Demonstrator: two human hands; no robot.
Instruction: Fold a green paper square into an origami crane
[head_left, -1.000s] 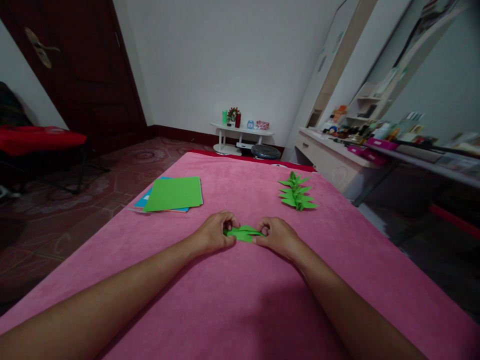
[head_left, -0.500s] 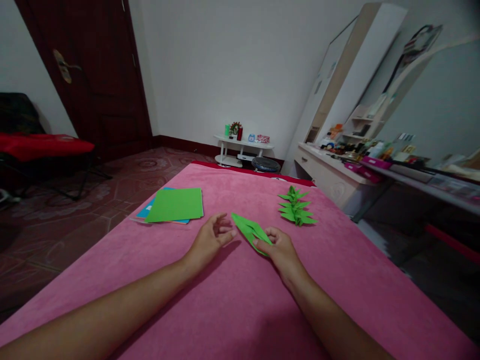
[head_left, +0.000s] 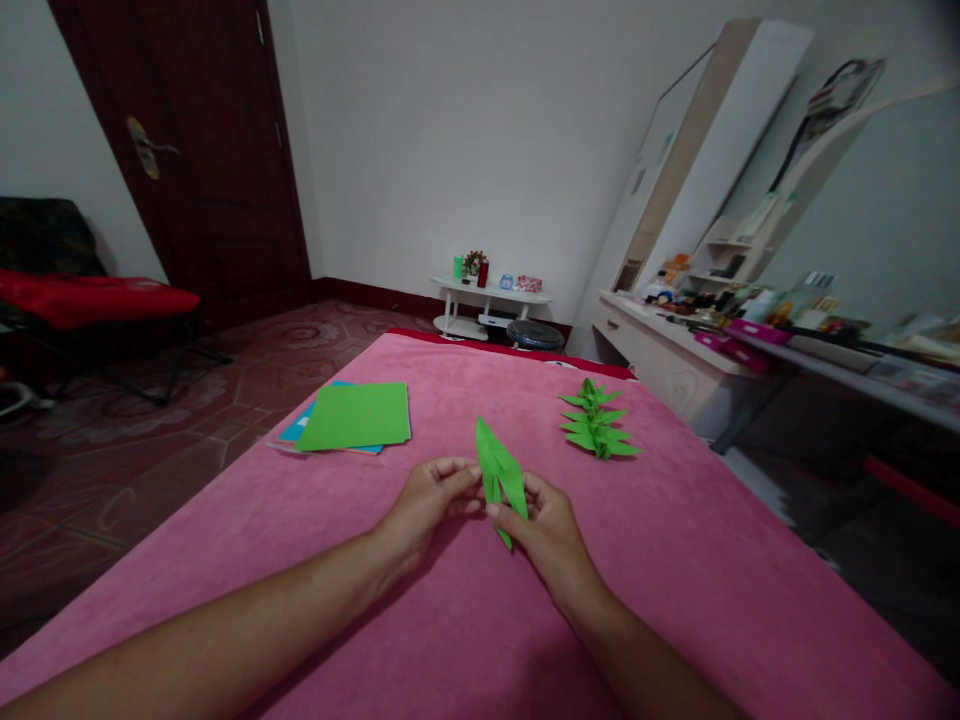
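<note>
A folded piece of green origami paper (head_left: 498, 462), long and pointed with a split toward its lower end, is held above the pink cloth (head_left: 450, 640). My right hand (head_left: 553, 528) pinches its lower right part, thumb in front and fingers behind. At its left edge my left hand (head_left: 439, 497) is closed, with thumb and fingertips on the paper. Several finished green folded paper pieces (head_left: 598, 425) with spiky points stand in a row to the right, beyond my right hand.
A stack of square paper sheets (head_left: 356, 415), green on top with blue beneath, lies at the left edge of the pink surface. Beyond stands a small white table (head_left: 491, 292). A cluttered dresser (head_left: 675, 340) is along the right, a red chair (head_left: 105, 300) at left.
My left hand has moved right and taken the paper's left edge. The folded paper has turned more upright in my right hand. The view has tilted slightly.
</note>
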